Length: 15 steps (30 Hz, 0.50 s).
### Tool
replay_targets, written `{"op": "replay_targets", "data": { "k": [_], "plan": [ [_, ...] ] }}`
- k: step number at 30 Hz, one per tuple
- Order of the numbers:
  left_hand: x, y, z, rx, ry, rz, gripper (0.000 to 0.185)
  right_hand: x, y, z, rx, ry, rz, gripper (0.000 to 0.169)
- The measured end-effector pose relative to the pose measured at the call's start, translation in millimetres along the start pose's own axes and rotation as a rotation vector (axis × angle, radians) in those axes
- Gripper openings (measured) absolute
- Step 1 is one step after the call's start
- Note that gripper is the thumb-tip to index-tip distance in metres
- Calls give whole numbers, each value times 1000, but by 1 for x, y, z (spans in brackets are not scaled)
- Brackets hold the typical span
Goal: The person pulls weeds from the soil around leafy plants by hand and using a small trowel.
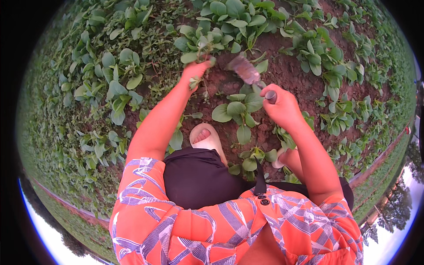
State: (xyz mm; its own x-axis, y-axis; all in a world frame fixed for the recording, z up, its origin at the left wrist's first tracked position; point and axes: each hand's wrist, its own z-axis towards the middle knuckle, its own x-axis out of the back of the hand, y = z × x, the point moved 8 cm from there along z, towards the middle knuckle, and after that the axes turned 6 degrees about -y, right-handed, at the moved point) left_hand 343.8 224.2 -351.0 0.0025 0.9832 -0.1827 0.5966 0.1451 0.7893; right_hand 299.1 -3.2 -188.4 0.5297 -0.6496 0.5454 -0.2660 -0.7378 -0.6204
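My left hand (196,71) is closed around a bunch of small-leaved weeds (203,49), some stems hanging below the fist. In my right hand (280,102) is the grip of a short hand hoe (245,69). Its flat, soil-stained blade points up and left, over bare reddish soil (222,82) between my two hands; whether it touches the ground I cannot tell. Just below the blade grows a broad-leaved green plant (237,109). Larger leafy greens (235,16) stand beyond both hands.
Low weeds (155,63) grow thickly among leafy greens on the left. More greens (319,49) stand in soil on the right. My sandalled foot (205,135) is planted close to a leafy plant, with another small plant (253,159) between my feet.
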Motion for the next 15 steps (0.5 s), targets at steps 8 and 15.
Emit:
{"op": "replay_targets", "data": {
  "k": [8,15],
  "plan": [
    [-64,-8,20,-164,-179,654,46,13,16,-2,-38,57,53,15],
    [-74,-14,38,-142,-120,603,25,17,14,-11,-42,115,75,15]
  ]
}}
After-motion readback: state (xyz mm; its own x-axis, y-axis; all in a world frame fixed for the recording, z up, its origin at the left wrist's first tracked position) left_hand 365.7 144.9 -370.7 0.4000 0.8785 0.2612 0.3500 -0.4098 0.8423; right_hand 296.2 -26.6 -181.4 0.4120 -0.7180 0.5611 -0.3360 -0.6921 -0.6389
